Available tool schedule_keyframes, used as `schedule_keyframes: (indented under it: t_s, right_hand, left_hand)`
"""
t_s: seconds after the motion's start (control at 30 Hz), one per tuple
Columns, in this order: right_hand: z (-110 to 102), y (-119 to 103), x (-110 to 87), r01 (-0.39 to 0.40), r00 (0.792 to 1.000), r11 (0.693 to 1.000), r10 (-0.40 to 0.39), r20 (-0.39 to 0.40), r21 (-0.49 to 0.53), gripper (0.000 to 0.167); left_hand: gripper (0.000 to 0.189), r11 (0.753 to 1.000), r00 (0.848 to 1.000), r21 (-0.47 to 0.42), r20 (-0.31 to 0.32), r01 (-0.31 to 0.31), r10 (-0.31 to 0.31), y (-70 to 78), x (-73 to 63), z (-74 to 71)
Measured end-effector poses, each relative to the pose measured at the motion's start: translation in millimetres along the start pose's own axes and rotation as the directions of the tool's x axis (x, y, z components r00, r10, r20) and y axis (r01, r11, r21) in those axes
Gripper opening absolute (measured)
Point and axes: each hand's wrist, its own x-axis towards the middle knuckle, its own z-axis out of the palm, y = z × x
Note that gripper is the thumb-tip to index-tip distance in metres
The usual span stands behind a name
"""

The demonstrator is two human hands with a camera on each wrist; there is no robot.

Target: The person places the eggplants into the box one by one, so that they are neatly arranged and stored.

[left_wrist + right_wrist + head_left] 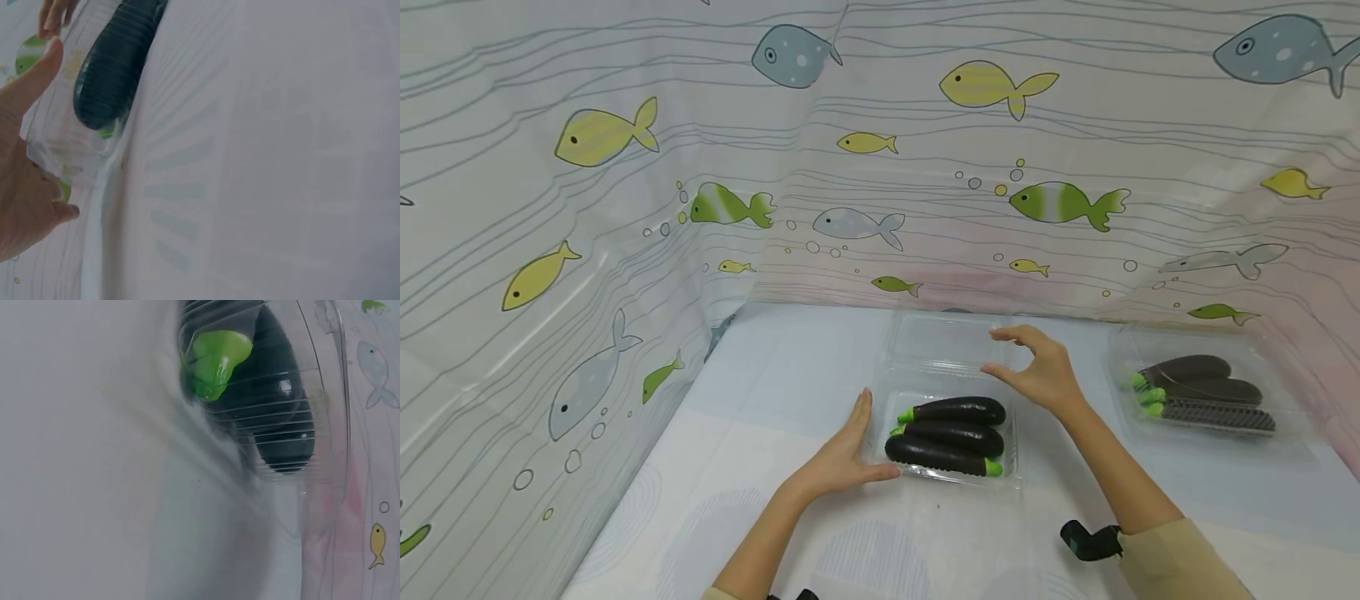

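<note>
Three dark eggplants (951, 436) with green caps lie side by side in a clear plastic clamshell box (1011, 467). Its see-through lid (936, 340) is folded back behind it. Along the box's left side stands my left hand (842, 454), fingers straight, the thumb at the near left corner. My right hand (1037, 367) is over the right edge of the lid, thumb and fingers spread with a gap between them. Through the ribbed wall in the left wrist view, an eggplant (109, 81) shows beside the left hand (25, 162). In the right wrist view, an eggplant's green cap (215, 362) shows through the plastic, with no hand visible.
To the right sits another clear box (1296, 408) holding several dark eggplants (1206, 392) with green caps. Fish-printed sheeting (865, 183) rises behind and to the left of the pale tabletop (782, 375). A black wrist device (1090, 542) juts out at the right sleeve.
</note>
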Motion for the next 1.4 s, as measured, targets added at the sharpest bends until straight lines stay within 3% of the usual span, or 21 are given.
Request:
schedule_keyframes:
  t_s: [0.3, 0.63, 0.97, 1.13, 1.4]
  right_hand:
    - [1.4, 19.6, -9.5, -0.085, 0.996, 0.995, 0.085, -0.002, -0.051, 0.053]
    - [2.6, 31.0, -14.2, -0.115, 0.993, 0.99, 0.115, -0.004, -0.084, 0.052]
    - [3.6, 43.7, -21.0, -0.239, 0.969, 0.96, 0.246, 0.032, -0.146, 0.049]
    - [2.9, 46.2, -22.9, -0.309, 0.944, 0.935, 0.324, 0.06, -0.175, 0.048]
    - [0.2, 47.6, -22.8, -0.433, 0.872, 0.872, 0.469, 0.139, -0.227, 0.053]
  left_hand:
    - [0.122, 1.0, 1.0, -0.005, 0.004, 0.001, -0.001, 0.2, -1.0, 1.2]
    - [0.122, 1.0, 1.0, -0.005, -0.005, -0.01, 0.01, -1.8, -0.8, 1.4]
    - [0.123, 1.0, 1.0, -0.005, -0.003, -0.008, 0.008, -0.4, -0.4, 0.7]
    - [0.123, 1.0, 1.0, -0.004, -0.003, -0.007, 0.007, -0.7, -0.5, 0.3]
    - [0.124, 1.0, 1.0, 0.002, -0.003, -0.017, 0.017, -1.7, -0.3, -0.1]
